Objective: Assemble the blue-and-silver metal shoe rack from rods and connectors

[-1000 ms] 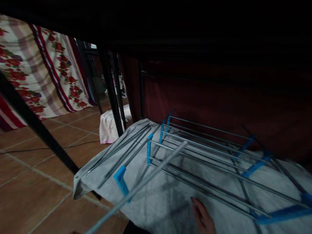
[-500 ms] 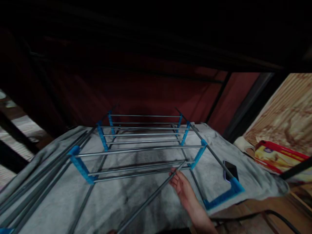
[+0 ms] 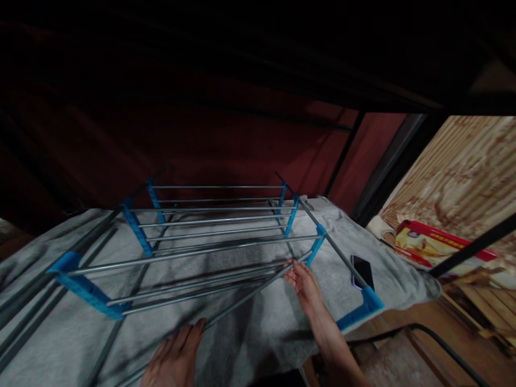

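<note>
A rack frame of grey metal tubes and blue plastic connectors lies before me. My right hand (image 3: 303,280) pinches a loose metal tube (image 3: 245,297) near its far end, close to the right-hand blue connector (image 3: 316,248); whether the tip touches it I cannot tell. Lower down, my left hand (image 3: 175,355) is closed over the same tube, which slants down to the bottom edge. The front left connector (image 3: 86,290) carries crossbars over to the right side. Another blue connector (image 3: 363,310) sits at the near right end of a side tube.
A grey blanket (image 3: 258,344) lies under the frame. On it, right of the side tube, is a phone (image 3: 363,271). Several loose tubes (image 3: 28,322) lie at the left. Beyond the right edge stands a red and yellow package (image 3: 437,244). A dark red cloth (image 3: 226,145) hangs behind.
My left hand has come into view on the tube. The tube's far end has moved closer to the right-hand connector with my right hand. The camera view has shifted right.
</note>
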A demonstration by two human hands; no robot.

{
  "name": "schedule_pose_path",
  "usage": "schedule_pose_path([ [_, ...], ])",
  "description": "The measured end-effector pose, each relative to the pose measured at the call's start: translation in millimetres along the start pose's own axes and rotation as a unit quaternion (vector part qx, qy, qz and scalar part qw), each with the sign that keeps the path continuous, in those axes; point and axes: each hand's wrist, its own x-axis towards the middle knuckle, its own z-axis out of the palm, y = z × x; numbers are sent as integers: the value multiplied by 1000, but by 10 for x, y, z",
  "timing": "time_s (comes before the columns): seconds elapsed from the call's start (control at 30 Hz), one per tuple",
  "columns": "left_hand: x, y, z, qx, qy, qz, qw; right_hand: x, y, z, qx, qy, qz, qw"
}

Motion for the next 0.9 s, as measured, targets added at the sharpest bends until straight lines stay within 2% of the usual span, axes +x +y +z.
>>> schedule_pose_path([
  [0.2,312,-65,-55,28,24,2,999,79,-54,6,26,-5,8,1000],
  [0.37,528,-178,-76,34,71,42,996,149,-59,-5,21,-7,8,1000],
  [0.63,783,-350,-72,12,37,58,998,181,-46,16,49,5,7,999],
  [0.8,924,-423,-28,11,57,70,996,180,-86,36,45,7,20,999],
  [0.9,1022,-403,-75,0,82,80,993,137,-62,-29,-1,-3,15,1000],
])
